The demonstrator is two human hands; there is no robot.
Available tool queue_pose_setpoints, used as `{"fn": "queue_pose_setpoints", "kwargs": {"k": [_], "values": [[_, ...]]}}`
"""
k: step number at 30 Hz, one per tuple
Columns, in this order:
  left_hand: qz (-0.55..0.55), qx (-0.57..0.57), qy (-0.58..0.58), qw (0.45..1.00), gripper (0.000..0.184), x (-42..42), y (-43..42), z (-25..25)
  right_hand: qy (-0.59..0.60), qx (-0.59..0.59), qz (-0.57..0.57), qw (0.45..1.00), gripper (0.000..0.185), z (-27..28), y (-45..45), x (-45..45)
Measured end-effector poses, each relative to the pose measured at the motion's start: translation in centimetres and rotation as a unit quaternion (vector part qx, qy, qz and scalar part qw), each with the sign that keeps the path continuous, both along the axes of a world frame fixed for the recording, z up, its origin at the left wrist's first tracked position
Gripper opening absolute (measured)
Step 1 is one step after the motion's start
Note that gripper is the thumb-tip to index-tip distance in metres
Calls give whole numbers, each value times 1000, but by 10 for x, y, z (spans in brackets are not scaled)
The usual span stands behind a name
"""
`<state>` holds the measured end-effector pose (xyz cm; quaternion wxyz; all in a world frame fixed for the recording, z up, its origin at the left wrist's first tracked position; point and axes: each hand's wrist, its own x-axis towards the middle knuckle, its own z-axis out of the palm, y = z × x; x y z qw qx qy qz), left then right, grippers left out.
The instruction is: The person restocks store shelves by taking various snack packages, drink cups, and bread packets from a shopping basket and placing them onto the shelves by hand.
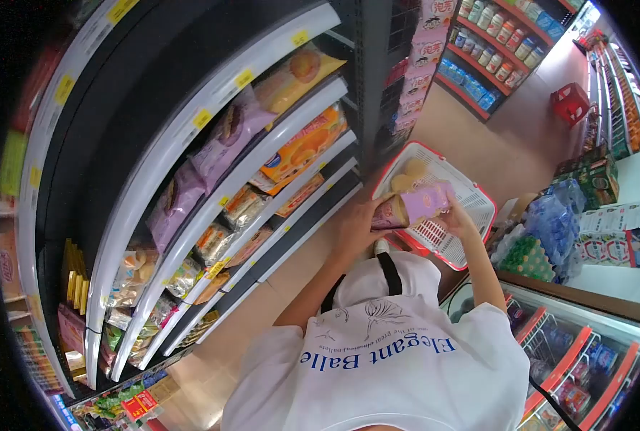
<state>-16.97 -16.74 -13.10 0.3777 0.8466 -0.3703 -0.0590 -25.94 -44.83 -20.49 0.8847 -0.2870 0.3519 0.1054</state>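
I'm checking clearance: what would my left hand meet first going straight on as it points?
Beyond the purple package it holds, the left hand would likely meet the pale round items in the basket; depth is unclear.

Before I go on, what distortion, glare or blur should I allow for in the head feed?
Head view: wide-lens bending bows the shelf rails at left; head view: the far floor at upper right washes out toward white; head view: print on the pink packet between the left hand and right hand is too soft to read.
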Motion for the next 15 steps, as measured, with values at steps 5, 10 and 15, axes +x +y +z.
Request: {"fn": "queue_pose_setpoints", "kwargs": {"k": [5,10,15], "values": [[-14,-24,138,990,71,4,-45,-52,-50,-122,-99,986,41,-2,-49,-9],[-26,-22,88,996,64,-9,-44,-120,-68,-398,-45,914,36,-13,-88,-8],[96,-14,434,896,49,-32,30,-172,-69,-438,-6,896,36,-29,-117,-2]]}}
